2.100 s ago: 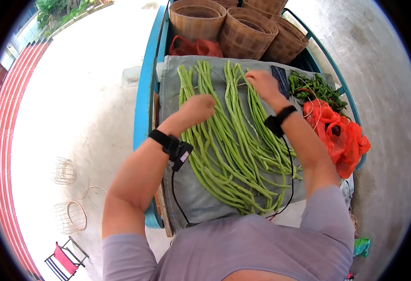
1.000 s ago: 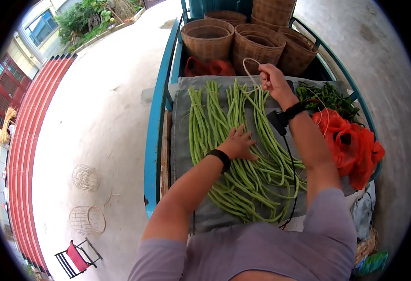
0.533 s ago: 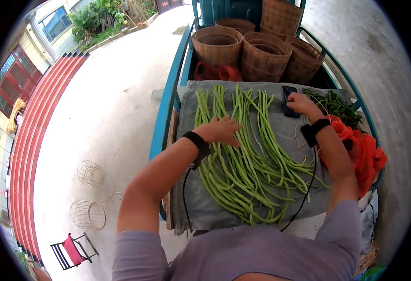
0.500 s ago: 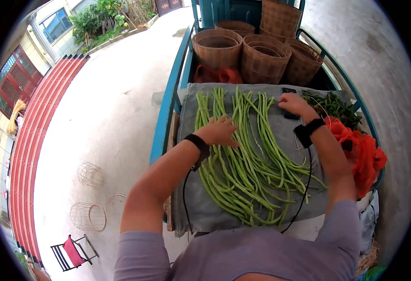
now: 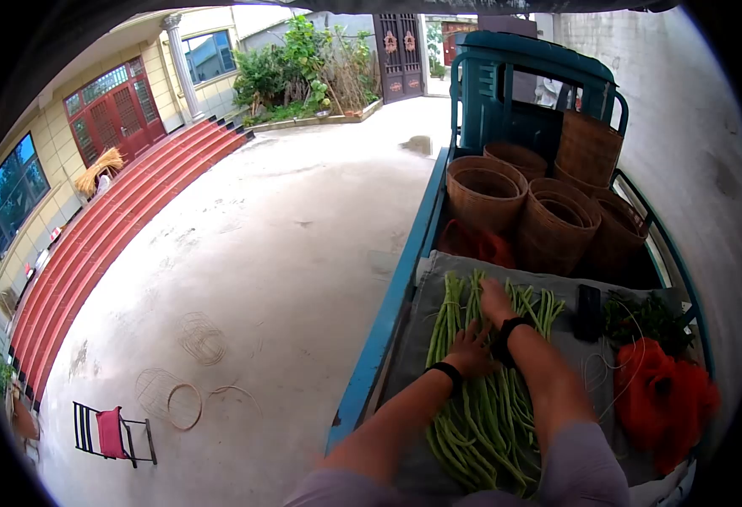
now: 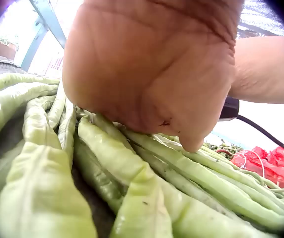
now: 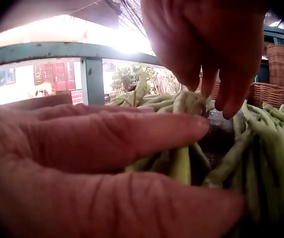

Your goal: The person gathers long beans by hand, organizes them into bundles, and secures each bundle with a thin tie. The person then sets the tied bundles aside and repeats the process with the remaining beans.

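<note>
Long green beans point(image 5: 472, 431) lie in several lengthwise bunches on a grey cloth point(image 5: 413, 338). My left hand point(image 5: 471, 353), fingers spread, rests across the middle bunches; the left wrist view shows its palm point(image 6: 152, 69) over the beans point(image 6: 206, 178). Just beyond it, my right hand point(image 5: 496, 302) is at the far end of a middle bunch. From the right wrist, the fingers of that right hand point(image 7: 206, 44) point down and pinch bean ends point(image 7: 189, 101), partly hidden by my left hand point(image 7: 97, 139). A tie circles the leftmost bunch point(image 5: 453, 296).
Wicker baskets point(image 5: 485, 194) and a red bag point(image 5: 477, 241) stand beyond the cloth, inside the blue truck bed rail point(image 5: 388, 313). To the right are a dark phone point(image 5: 589, 313), green peppers point(image 5: 650, 321), loose string point(image 5: 597, 372) and red plastic bags point(image 5: 662, 393). A folding stool point(image 5: 111, 433) is on the ground.
My right hand has moved left from beside the phone to the bean ends, close to my left hand, which still rests on the beans. The head view has tilted up and turned left.
</note>
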A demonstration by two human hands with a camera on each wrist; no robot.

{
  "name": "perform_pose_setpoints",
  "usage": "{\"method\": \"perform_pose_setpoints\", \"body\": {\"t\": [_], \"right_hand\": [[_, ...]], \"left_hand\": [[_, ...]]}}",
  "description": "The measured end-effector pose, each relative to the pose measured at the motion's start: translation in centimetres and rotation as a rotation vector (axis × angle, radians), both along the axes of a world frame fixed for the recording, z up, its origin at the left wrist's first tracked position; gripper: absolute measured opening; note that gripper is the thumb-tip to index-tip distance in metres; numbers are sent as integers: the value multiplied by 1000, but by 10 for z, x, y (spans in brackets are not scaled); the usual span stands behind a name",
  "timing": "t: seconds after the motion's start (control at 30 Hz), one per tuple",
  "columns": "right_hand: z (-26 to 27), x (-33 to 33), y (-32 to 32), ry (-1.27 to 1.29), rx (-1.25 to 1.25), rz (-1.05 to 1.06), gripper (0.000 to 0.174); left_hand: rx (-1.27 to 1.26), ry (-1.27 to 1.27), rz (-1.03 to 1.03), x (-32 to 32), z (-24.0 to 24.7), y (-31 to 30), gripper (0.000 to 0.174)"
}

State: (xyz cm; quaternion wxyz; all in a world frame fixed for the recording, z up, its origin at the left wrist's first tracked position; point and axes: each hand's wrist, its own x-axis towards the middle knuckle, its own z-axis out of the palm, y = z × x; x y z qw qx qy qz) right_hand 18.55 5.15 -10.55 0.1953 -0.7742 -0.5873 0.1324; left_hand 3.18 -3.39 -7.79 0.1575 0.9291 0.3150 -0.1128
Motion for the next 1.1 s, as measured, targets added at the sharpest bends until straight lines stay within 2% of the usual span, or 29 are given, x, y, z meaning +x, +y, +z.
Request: {"method": "perform_pose_setpoints", "body": {"t": [0.03,0.13,0.23,0.33,0.43,0.53,0.63,0.73,0.8,0.87,0.9,0.93,0.97,1.0,1.1], "right_hand": [[-9,-2,5,-48,67,-13,34],[1,-10,0,-206,44,-10,27],[-2,-1,2,-211,88,15,19],[4,0,2,-127,17,-29,16],[31,-4,-5,86,-126,-21,16],[47,-6,-9,23,-44,194,22],[79,-8,-22,432,122,234,32],[130,13,-70,13,214,161,37],[129,56,-92,-287,187,65,40],[120,115,-119,-501,6,-29,41],[105,151,-133,-561,10,-31,40],[121,159,-154,-499,-221,-125,41],[121,173,-173,-574,-322,-136,42],[116,194,-189,-422,-354,-180,45],[113,212,-219,-824,-487,-341,28]], "left_hand": [[-6,3,4,0,1,-1,72],[-58,-19,16,-7,12,-2,72],[-71,-23,15,-2,7,-1,73],[-74,-31,37,-1,5,2,72],[-116,1,47,-3,21,-5,71],[-136,54,13,-3,32,-7,72],[-142,40,-11,-1,23,-2,73],[-158,-20,-3,-5,21,-2,73],[-158,15,-8,-4,23,1,74],[-147,48,-44,-3,23,5,74],[-143,24,-42,0,24,7,75],[-138,3,-35,1,23,10,75],[-142,-22,-37,1,29,11,77],[-140,-47,-37,0,33,10,78],[-65,-88,49,-3,23,13,81]]}}
